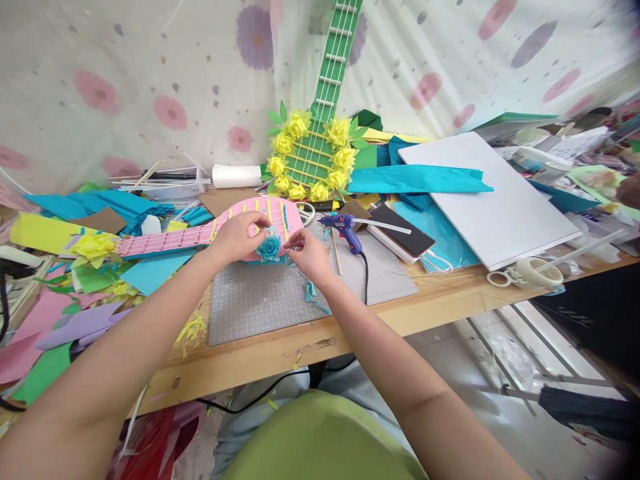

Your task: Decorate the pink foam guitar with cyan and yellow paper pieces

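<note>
Left hand (243, 235) curled over pink paper guitar (210, 230), fingertips pinching the blue paper flower (270, 247) at the body's lower edge. Right hand (307, 255) pinched shut on the flower's other side. Guitar lies on the cutting mat (280, 297). Glue gun (345, 230) just beside. Risk: squeezing may crush the petals; flower could slip off-centre.

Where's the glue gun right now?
In the head view, the glue gun lies on the grey cutting mat, just right of the right hand and the pink paper guitar, beside the phone.
</note>
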The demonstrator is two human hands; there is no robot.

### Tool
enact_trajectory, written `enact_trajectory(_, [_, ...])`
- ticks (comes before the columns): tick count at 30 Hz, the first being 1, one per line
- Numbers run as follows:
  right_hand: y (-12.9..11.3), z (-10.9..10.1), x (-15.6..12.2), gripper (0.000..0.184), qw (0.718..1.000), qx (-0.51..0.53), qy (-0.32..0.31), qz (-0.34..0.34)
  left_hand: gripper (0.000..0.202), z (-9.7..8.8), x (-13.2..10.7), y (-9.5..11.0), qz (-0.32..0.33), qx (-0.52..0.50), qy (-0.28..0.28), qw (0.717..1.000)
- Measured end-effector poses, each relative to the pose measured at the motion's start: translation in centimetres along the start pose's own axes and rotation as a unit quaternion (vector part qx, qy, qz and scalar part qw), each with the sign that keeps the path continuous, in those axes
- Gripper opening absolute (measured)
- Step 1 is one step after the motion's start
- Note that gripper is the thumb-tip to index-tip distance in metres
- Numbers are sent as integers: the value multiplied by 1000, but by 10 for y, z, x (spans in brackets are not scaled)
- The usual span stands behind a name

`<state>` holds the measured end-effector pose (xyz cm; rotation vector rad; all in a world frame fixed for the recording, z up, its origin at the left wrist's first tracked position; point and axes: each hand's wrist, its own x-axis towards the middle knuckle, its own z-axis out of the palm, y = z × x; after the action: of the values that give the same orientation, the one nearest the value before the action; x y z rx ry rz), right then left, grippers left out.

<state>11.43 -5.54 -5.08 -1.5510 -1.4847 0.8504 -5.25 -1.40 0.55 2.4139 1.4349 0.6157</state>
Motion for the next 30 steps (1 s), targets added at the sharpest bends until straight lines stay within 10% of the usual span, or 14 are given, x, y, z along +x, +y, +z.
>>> enact_trajectory(12, [49,-70,3,12,999,-35,2,5,23,1,15,-19,-117,28,33,992])
enact_trajectory(18, [72,-101,3,26,991,-104,73,49,20,17,35,-32,-67,57,-3,996])
enact_trajectory(30, [89,-104,30,46,975,-159,152,38,23,19,55,-27,-13,125,-97,987])
